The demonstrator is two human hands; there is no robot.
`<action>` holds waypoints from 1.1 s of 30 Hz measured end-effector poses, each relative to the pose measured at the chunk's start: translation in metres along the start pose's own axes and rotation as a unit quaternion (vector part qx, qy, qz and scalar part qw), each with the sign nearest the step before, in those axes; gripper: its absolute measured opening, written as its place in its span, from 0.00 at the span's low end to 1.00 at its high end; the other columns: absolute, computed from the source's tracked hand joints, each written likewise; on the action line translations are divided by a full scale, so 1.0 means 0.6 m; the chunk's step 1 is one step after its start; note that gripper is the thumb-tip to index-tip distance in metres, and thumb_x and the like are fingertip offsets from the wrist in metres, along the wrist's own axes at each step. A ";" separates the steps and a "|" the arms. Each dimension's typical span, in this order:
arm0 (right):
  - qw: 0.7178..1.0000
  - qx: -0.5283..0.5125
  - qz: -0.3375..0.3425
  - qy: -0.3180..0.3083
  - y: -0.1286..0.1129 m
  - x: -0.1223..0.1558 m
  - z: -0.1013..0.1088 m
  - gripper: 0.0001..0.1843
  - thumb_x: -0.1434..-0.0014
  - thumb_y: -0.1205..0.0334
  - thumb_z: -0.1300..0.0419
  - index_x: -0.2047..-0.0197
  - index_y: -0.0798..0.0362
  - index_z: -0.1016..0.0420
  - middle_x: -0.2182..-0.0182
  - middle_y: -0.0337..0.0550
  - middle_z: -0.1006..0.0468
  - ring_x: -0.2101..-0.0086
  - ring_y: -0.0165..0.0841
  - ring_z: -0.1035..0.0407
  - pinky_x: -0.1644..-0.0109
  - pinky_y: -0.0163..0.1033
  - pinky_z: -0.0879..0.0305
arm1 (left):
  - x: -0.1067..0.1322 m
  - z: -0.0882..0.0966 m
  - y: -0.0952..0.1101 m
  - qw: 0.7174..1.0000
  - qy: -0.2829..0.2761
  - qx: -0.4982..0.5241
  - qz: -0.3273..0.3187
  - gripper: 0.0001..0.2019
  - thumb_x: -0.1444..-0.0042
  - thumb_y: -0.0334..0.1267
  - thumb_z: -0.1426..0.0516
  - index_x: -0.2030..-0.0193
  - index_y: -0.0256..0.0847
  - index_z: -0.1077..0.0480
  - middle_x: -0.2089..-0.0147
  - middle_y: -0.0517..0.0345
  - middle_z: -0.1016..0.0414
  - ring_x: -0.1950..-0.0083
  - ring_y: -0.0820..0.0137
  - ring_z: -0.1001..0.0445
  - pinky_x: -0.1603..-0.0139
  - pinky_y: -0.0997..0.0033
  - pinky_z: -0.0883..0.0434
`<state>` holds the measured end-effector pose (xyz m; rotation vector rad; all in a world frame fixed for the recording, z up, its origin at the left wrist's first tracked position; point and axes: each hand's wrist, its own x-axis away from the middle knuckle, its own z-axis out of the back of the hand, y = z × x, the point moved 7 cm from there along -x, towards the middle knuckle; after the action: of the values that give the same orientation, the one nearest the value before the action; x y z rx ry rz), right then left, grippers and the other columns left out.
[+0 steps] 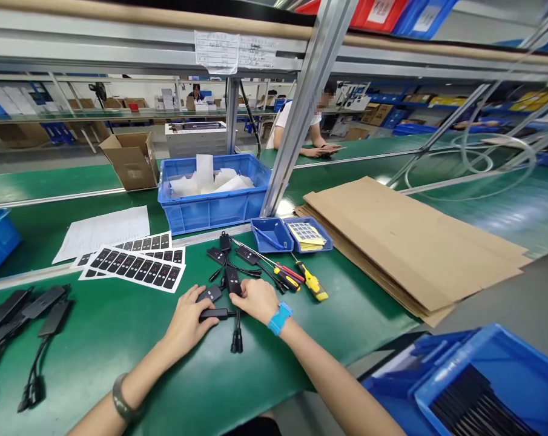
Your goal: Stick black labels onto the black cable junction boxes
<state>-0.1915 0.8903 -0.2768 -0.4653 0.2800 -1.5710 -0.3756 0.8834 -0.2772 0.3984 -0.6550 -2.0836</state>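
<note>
My left hand (186,318) is closed, thumb and fingers around a small black controller box (215,313) lying on its side, with a cable leading to paired plugs (236,341). Another black controller (211,293) lies under its fingertips. My right hand (258,299) pinches the lower end of an upright-facing black controller (232,280) with small buttons. Just beyond, several more black controllers (246,255) lie with tangled short cables. Right of them are screwdrivers (288,278) and a yellow-handled tool (315,286).
Sheets of black labels (135,269) and a paper (105,233) lie left. More controllers (53,318) sit far left. Behind stand a blue crate (210,212) and small blue trays (271,236). Flat cardboard (405,242) and a blue bin (496,357) are right. A person (296,127) sits opposite.
</note>
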 end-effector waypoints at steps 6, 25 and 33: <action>0.991 -0.103 0.076 0.032 -0.017 0.040 0.079 0.11 0.39 0.62 0.42 0.52 0.52 0.28 0.71 0.40 0.19 0.70 0.37 0.24 0.65 0.37 0.35 | 0.012 0.025 0.033 0.985 -0.091 0.115 -0.094 0.15 0.45 0.26 0.44 0.52 0.45 0.30 0.48 0.51 0.27 0.48 0.61 0.26 0.47 0.60 0.28; 0.986 0.112 0.104 -0.063 -0.076 -0.094 -0.021 0.39 0.41 0.57 0.36 0.31 0.61 0.45 0.49 0.63 0.26 0.54 0.49 0.25 0.53 0.47 0.29 | 0.046 0.021 -0.001 0.985 -0.125 -0.031 -0.114 0.24 0.41 0.47 0.39 0.39 0.45 0.36 0.23 0.42 0.71 0.24 0.43 0.69 0.30 0.35 0.49; 0.965 -0.182 0.154 -0.107 -0.031 -0.002 -0.039 0.33 0.47 0.61 0.30 0.38 0.51 0.29 0.62 0.45 0.18 0.63 0.38 0.24 0.56 0.41 0.29 | 0.037 0.011 0.011 0.978 -0.164 0.002 -0.130 0.28 0.46 0.52 0.36 0.42 0.46 0.34 0.28 0.41 0.47 0.27 0.46 0.49 0.29 0.36 0.50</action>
<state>-0.2187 0.8903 -0.2890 -0.8306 0.4551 -1.1557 -0.3870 0.8640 -0.2686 0.1470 -0.8365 -2.4266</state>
